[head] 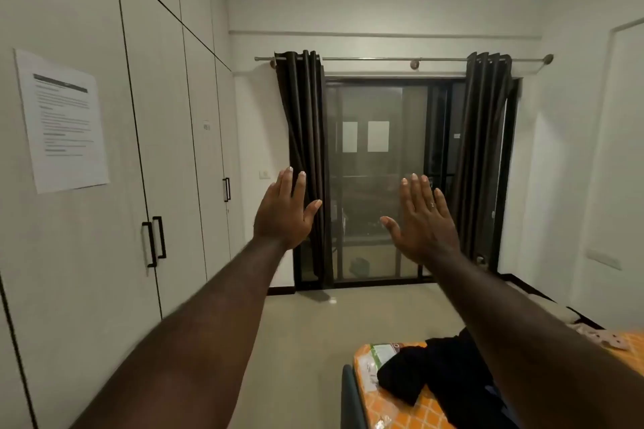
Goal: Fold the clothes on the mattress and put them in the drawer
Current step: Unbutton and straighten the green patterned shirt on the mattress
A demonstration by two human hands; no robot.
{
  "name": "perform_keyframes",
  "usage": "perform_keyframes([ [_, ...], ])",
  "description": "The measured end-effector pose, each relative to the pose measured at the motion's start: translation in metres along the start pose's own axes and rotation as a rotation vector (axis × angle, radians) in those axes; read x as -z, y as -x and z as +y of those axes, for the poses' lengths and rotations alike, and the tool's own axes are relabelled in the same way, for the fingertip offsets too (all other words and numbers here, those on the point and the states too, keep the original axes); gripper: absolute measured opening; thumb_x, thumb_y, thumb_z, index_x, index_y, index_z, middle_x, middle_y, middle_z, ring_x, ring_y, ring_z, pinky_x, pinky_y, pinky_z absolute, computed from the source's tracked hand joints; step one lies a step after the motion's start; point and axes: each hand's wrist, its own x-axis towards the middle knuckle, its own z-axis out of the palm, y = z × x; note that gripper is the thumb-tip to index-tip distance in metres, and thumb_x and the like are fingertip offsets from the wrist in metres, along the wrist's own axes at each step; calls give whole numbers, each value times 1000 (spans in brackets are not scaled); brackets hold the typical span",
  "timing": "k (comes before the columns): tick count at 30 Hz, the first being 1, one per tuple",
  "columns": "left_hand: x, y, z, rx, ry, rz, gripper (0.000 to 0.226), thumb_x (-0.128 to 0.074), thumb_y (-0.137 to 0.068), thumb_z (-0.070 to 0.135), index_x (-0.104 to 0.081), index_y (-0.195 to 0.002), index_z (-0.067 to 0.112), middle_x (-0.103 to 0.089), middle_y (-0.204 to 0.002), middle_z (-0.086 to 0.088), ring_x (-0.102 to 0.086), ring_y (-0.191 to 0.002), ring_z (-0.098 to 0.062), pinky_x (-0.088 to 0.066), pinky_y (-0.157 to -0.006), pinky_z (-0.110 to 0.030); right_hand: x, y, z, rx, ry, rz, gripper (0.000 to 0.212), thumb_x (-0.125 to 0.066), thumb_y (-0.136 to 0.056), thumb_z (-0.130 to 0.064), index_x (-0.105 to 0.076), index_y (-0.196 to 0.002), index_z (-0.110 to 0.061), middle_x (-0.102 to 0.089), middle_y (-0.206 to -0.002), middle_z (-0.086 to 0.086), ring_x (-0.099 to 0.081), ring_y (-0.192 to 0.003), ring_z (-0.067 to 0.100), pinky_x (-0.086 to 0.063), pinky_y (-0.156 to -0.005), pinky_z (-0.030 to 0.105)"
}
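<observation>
Both my arms are stretched out in front of me at chest height. My left hand (284,211) and my right hand (423,216) are held up with fingers straight and spread, backs toward me, holding nothing. Low at the right, an orange patterned mattress (390,404) shows its corner. A heap of black clothes (432,376) lies unfolded on it, partly hidden behind my right forearm. No drawer is visible in this view.
A tall white wardrobe (104,219) with black handles lines the left wall, a printed sheet (62,118) taped to it. Ahead is a dark sliding glass door (380,185) between brown curtains. Beige floor (306,331) stretches between wardrobe and mattress.
</observation>
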Motion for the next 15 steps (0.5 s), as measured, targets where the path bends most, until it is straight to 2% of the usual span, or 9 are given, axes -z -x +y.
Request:
perform_keyframes([
  [5, 0, -4, -1, 24, 26, -23, 76, -19, -101, 61, -31, -155, 9, -28, -161, -21, -26, -151, -36, -36, -117, -48, 4, 1, -4, 0, 46, 8, 91, -13, -97, -72, 4, -163, -11, 7, -170, 14, 11, -157, 29, -3, -128, 47],
  [15, 6, -26, 1, -18, 67, -48, 69, -31, -103, 55, -32, -155, 10, -28, -162, -20, -25, -151, -35, -34, -118, -49, 11, -7, 1, -40, 21, 20, 90, -11, -96, -72, 2, -163, -13, 5, -170, 13, 11, -157, 28, -3, -128, 48],
])
